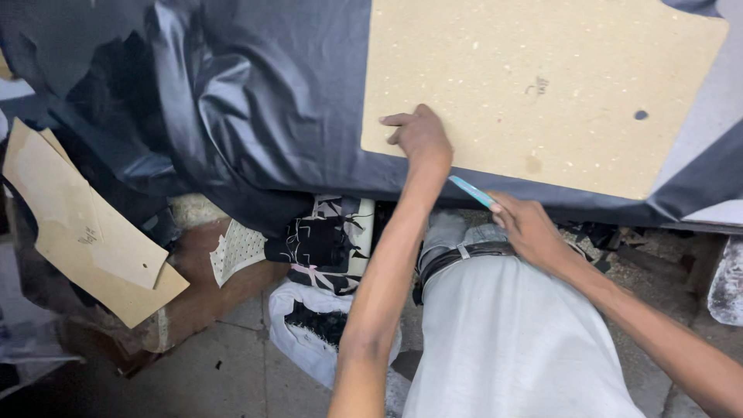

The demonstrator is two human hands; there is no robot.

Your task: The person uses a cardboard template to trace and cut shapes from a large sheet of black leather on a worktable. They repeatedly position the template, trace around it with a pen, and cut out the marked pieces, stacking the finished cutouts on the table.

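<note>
Left hand (pixel 422 138) lies flat, fingers spread, pinning stiff, light board pattern (pixel 534 93) on soft, slippery dark fabric (pixel 255 101). Right hand (pixel 530 228) pinches thin blue chalk (pixel 472 191), prob. fragile; grip it near the tip.

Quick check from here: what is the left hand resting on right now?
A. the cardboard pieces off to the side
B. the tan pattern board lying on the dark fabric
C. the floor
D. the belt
B: the left hand lies flat on the lower left corner of the tan pattern board, which sits on the dark fabric.
</note>
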